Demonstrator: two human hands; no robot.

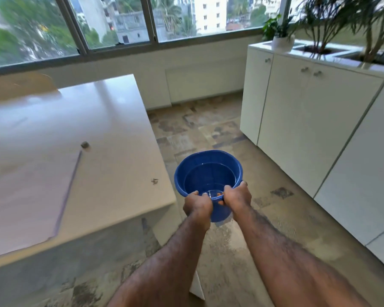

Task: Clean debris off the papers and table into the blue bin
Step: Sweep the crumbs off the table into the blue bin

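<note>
I hold a round blue bin (pixel 208 167) in the air over the floor, just off the right edge of the white table (pixel 111 120). My left hand (pixel 197 206) and my right hand (pixel 237 197) both grip its near rim. A little orange debris (pixel 217 193) lies inside near the rim. On the table lies a large sheet of paper (pixel 24 196) at the left. A small grey lump of debris (pixel 85 144) sits just past the paper's far corner. A dark crumb (pixel 154 181) lies near the table's right edge.
White cabinets (pixel 308 120) with knobs line the right side, with potted plants (pixel 282 38) on top. Windows run along the far wall. A patchy tiled floor (pixel 208 127) lies between table and cabinets. A brown cardboard piece (pixel 20 84) rests at the table's far left.
</note>
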